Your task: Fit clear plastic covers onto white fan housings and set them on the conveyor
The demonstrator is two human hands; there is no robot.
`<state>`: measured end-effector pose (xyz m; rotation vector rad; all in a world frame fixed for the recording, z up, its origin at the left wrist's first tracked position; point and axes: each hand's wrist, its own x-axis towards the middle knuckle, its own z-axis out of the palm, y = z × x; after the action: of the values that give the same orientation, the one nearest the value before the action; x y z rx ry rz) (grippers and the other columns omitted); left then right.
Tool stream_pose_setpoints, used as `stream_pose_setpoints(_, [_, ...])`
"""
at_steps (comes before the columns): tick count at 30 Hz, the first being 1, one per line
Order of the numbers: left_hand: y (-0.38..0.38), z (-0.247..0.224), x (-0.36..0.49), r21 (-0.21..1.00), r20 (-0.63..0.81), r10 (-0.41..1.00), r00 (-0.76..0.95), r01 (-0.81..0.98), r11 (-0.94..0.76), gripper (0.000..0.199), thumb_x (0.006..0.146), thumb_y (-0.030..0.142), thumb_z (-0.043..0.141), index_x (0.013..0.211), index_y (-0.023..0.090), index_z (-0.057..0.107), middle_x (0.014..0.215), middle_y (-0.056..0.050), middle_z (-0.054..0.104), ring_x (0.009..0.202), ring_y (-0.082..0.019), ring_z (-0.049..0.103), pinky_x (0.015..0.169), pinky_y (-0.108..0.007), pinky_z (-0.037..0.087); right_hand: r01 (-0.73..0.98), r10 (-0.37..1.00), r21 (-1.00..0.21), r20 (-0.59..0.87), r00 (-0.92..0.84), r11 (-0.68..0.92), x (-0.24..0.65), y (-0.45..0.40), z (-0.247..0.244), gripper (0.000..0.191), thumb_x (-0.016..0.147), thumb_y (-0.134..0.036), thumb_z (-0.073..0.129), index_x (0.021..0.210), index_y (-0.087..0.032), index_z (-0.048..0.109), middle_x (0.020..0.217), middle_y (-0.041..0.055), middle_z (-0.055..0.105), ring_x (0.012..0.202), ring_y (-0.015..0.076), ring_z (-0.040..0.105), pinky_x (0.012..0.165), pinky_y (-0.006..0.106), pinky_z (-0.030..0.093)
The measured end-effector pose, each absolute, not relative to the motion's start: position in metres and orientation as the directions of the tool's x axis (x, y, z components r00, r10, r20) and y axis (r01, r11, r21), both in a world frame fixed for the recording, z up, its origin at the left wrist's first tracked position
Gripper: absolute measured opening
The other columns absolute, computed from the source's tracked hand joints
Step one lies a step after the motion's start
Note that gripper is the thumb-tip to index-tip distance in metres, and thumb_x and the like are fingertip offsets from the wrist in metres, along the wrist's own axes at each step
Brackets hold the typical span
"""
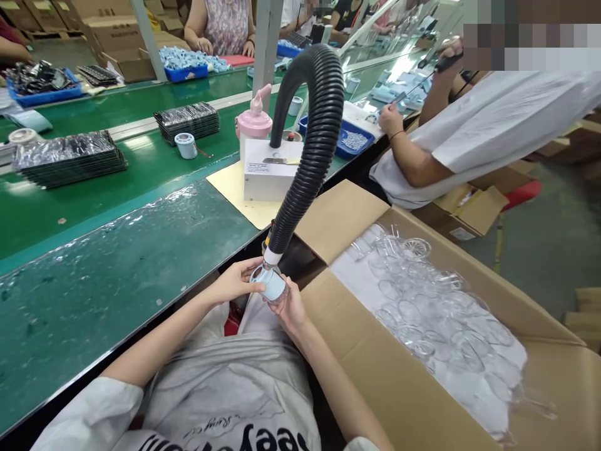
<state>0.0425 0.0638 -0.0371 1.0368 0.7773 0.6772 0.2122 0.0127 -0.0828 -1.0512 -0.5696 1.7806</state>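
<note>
Two-handed grip: left hand (238, 280) is pinching the pale-blue cylinder (273, 285), right hand (292, 307) is cradling its lower end; holding it steady beneath the black hose (323, 125) should be helping.

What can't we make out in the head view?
Head view:
Light-blue cylinder: parts covered by the left hand and right hand.
White box: label print too small to read.
Shirt: lettering cut off by the bottom edge.
Carton: near end cut off by the bottom edge.
</note>
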Motion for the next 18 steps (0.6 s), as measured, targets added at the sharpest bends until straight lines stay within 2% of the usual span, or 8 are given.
stream_pose_setpoints(4, [0.051, -0.031, 0.026, 0.939, -0.22, 0.791, 0.571, -0.097, 0.331, 0.076, 0.059, 0.027, 0.095, 0.128, 0.016, 0.064, 0.136, -0.017, 0.065, 0.12, -0.029, 0.065, 0.107, -0.043, 0.049, -0.437, 0.877, -0.76, -0.414, -0.243, -0.48, 0.213, 0.01, -0.07, 0.056, 0.071, -0.073, 0.067, 0.084, -0.023, 0.047, 0.052, -0.0054, 0.06, 0.034, 0.0092, 0.05, 0.031, 0.016, 0.033])
stream_pose_setpoints(7, [0.03, -0.022, 0.01, 0.958, -0.191, 0.784, 0.59, -0.064, 0.281, 0.073, 0.064, 0.027, 0.093, 0.129, 0.02, 0.062, 0.138, -0.016, 0.063, 0.118, -0.027, 0.066, 0.101, -0.038, 0.052, -0.37, 0.831, -0.751, -0.438, -0.342, -0.548, 0.214, -0.001, -0.056, 0.06, 0.069, -0.076, 0.069, 0.081, -0.021, 0.048, 0.05, -0.0027, 0.062, 0.034, 0.0114, 0.054, 0.028, 0.016, 0.034])
stream_pose_setpoints(11, [0.002, -0.009, -0.005, 0.993, -0.093, 0.79, 0.606, -0.002, 0.119, 0.071, 0.066, 0.028, 0.092, 0.13, 0.022, 0.061, 0.137, -0.014, 0.063, 0.126, -0.028, 0.062, 0.108, -0.041, 0.048, -0.241, 0.724, -0.72, -0.49, -0.486, -0.65, 0.215, -0.017, -0.035, 0.061, 0.074, -0.079, 0.065, 0.083, -0.02, 0.049, 0.049, 0.0001, 0.064, 0.033, 0.0128, 0.056, 0.029, 0.016, 0.038])
stream_pose_setpoints(15, [-0.013, 0.0, -0.012, 0.983, 0.103, 0.767, 0.634, 0.055, -0.177, 0.07, 0.072, 0.029, 0.089, 0.135, 0.027, 0.059, 0.141, -0.013, 0.061, 0.132, -0.03, 0.056, 0.112, -0.045, 0.044, -0.124, 0.569, -0.62, -0.599, -0.563, -0.774, 0.215, -0.025, -0.014, 0.055, 0.092, -0.071, 0.047, 0.086, -0.017, 0.054, 0.052, 0.003, 0.066, 0.034, 0.0112, 0.057, 0.029, 0.014, 0.038])
stream_pose_setpoints(18, [-0.016, 0.004, -0.015, 0.953, 0.162, 0.739, 0.654, 0.091, -0.289, 0.068, 0.077, 0.027, 0.085, 0.138, 0.032, 0.055, 0.144, -0.011, 0.059, 0.134, -0.028, 0.055, 0.111, -0.043, 0.044, -0.085, 0.467, -0.519, -0.673, -0.573, -0.851, 0.212, -0.026, -0.002, 0.061, 0.106, -0.055, 0.024, 0.087, -0.012, 0.061, 0.051, 0.0045, 0.065, 0.033, 0.0098, 0.056, 0.029, 0.013, 0.038])
